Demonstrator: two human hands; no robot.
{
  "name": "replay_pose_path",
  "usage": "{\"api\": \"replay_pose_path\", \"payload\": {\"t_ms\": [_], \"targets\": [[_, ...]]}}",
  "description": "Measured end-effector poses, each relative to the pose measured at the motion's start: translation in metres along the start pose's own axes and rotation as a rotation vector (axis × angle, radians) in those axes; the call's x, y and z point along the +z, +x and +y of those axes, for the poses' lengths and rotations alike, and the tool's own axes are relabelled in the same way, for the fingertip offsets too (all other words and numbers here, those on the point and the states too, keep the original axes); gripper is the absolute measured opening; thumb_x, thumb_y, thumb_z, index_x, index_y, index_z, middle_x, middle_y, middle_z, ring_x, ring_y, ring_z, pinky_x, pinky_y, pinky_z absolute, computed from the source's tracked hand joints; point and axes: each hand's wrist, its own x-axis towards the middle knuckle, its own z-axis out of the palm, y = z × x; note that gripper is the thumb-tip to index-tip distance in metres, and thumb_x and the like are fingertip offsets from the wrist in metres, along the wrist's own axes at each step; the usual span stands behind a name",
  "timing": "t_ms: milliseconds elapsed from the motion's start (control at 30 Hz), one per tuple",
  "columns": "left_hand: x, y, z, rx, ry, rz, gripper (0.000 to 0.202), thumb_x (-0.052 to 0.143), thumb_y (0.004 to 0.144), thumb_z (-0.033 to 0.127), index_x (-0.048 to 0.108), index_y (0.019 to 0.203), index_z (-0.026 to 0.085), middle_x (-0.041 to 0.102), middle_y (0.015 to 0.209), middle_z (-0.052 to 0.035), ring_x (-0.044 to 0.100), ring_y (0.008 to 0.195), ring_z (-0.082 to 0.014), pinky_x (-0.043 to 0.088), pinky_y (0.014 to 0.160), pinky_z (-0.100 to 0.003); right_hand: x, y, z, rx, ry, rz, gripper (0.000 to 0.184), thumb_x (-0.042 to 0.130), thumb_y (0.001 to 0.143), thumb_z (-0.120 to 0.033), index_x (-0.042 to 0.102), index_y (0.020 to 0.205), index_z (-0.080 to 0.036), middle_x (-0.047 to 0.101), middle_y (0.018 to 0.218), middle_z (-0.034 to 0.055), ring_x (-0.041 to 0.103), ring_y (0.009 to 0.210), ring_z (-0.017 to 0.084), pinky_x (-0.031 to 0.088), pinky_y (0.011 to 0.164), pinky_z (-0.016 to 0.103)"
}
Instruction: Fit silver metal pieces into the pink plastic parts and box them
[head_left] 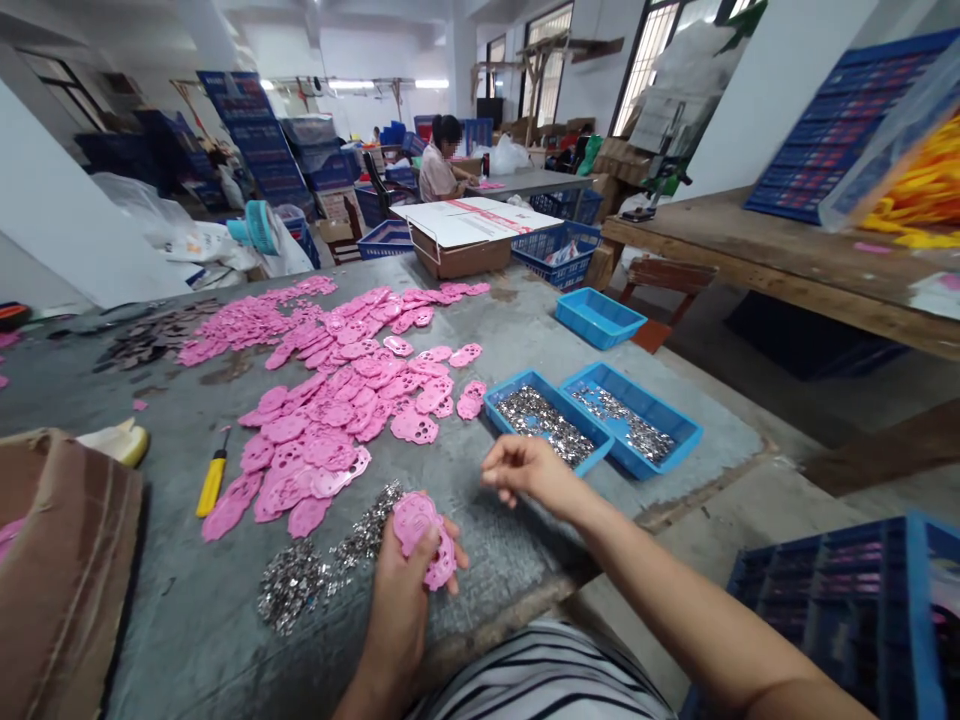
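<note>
A pink flat plastic piece (pixel 420 535) with an oval outline and cut-out holes lies in my left hand (pixel 401 590), thumb across its face. Between the piece and the big pile, small shiny metal parts (pixel 296 585) are heaped on the table. My right hand (pixel 529 468) hovers in front of a blue tray (pixel 499 420) of small metal parts, fingertips pinched together. Whatever they hold is too small to make out. A second blue tray (pixel 686 440) with similar parts stands beside the first. Many more pink pieces (pixel 352 395) cover the table's middle.
On the left are a cardboard box (pixel 82 570) and a yellow-handled tool (pixel 213 483). Grey pieces (pixel 150 335) lie farther back. A third blue tray (pixel 600 318) sits near the right edge. Blue crates (pixel 840 610) stand at lower right. Another person (pixel 439 170) sits at a far table.
</note>
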Motion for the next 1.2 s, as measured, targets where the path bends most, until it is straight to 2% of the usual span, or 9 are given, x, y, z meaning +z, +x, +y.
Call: {"api": "replay_pose_path", "payload": {"t_ms": [100, 200, 300, 400, 533, 733, 967, 1100, 1200], "targets": [[0.001, 0.004, -0.008, 0.016, 0.036, 0.016, 0.059, 0.077, 0.064, 0.040, 0.047, 0.108, 0.017, 0.066, 0.070, -0.0005, 0.062, 0.051, -0.0162, 0.043, 0.037, -0.022, 0.033, -0.003, 0.014, 0.032, 0.061, -0.072, 0.043, 0.080, 0.053, -0.049, 0.056, 0.067, -0.017, 0.050, 0.049, -0.0064, 0.041, 0.043, 0.007, 0.032, 0.044, 0.021], [-0.001, 0.004, -0.013, 0.001, 0.051, 0.032, 0.059, 0.076, 0.064, 0.038, 0.047, 0.111, 0.016, 0.063, 0.060, 0.0013, 0.060, 0.049, -0.0156, 0.044, 0.039, -0.021, 0.048, -0.003, 0.024, 0.010, 0.075, -0.100, 0.041, 0.078, 0.057, -0.050, 0.058, 0.067, -0.016, 0.049, 0.047, -0.0067, 0.040, 0.044, 0.006, 0.029, 0.046, 0.021], [0.000, 0.002, -0.008, -0.016, 0.051, 0.062, 0.059, 0.077, 0.061, 0.037, 0.048, 0.108, 0.015, 0.063, 0.060, 0.0011, 0.060, 0.048, -0.0154, 0.044, 0.039, -0.022, 0.048, -0.002, 0.027, -0.023, 0.044, -0.149, 0.027, 0.069, 0.070, -0.042, 0.064, 0.074, -0.016, 0.057, 0.056, -0.0030, 0.051, 0.050, 0.010, 0.036, 0.052, 0.023], [0.004, 0.000, -0.004, 0.014, 0.050, 0.128, 0.055, 0.078, 0.059, 0.037, 0.050, 0.102, 0.016, 0.064, 0.062, 0.0009, 0.058, 0.048, -0.0137, 0.043, 0.038, -0.020, 0.043, -0.003, 0.025, -0.126, -0.185, -0.125, 0.011, 0.059, 0.078, -0.022, 0.069, 0.077, -0.017, 0.065, 0.072, 0.0014, 0.058, 0.066, 0.012, 0.043, 0.064, 0.024], [0.005, 0.004, -0.011, 0.106, 0.116, 0.218, 0.056, 0.077, 0.059, 0.037, 0.050, 0.103, 0.017, 0.062, 0.058, 0.0028, 0.055, 0.042, -0.0112, 0.041, 0.038, -0.019, 0.040, -0.008, 0.018, -0.177, -0.502, -0.128, 0.020, 0.053, 0.081, -0.010, 0.072, 0.085, -0.017, 0.069, 0.082, 0.0036, 0.061, 0.077, 0.014, 0.044, 0.073, 0.024], [-0.001, 0.006, -0.017, 0.134, 0.243, 0.237, 0.057, 0.077, 0.058, 0.034, 0.050, 0.106, 0.018, 0.064, 0.068, 0.0010, 0.061, 0.049, -0.0138, 0.044, 0.039, -0.021, 0.042, -0.014, 0.008, -0.112, -0.675, -0.131, 0.024, 0.054, 0.078, -0.006, 0.065, 0.096, -0.017, 0.068, 0.075, 0.0016, 0.059, 0.067, 0.013, 0.039, 0.059, 0.020], [0.002, 0.004, -0.004, 0.156, 0.205, 0.285, 0.042, 0.076, 0.059, 0.024, 0.050, 0.091, 0.019, 0.065, 0.066, 0.0023, 0.059, 0.047, -0.0123, 0.045, 0.040, -0.020, 0.049, -0.005, 0.020, -0.071, -0.384, -0.060, 0.004, 0.062, 0.076, -0.017, 0.059, 0.073, -0.019, 0.063, 0.064, -0.0014, 0.053, 0.061, 0.012, 0.037, 0.057, 0.022], [0.010, 0.004, 0.001, 0.132, 0.160, 0.298, 0.042, 0.077, 0.060, 0.022, 0.049, 0.091, 0.019, 0.062, 0.060, 0.0042, 0.058, 0.045, -0.0123, 0.042, 0.038, -0.019, 0.048, -0.005, 0.023, -0.012, -0.196, -0.049, 0.012, 0.064, 0.073, -0.024, 0.058, 0.065, -0.018, 0.058, 0.058, -0.0019, 0.049, 0.058, 0.012, 0.038, 0.059, 0.024], [0.016, 0.003, 0.006, 0.167, 0.002, 0.205, 0.046, 0.078, 0.063, 0.032, 0.050, 0.096, 0.020, 0.063, 0.063, 0.0038, 0.059, 0.049, -0.0121, 0.044, 0.042, -0.019, 0.044, -0.007, 0.016, -0.063, -0.137, -0.053, 0.023, 0.066, 0.074, -0.038, 0.059, 0.064, -0.018, 0.057, 0.062, -0.0006, 0.049, 0.062, 0.013, 0.042, 0.064, 0.027]]}}
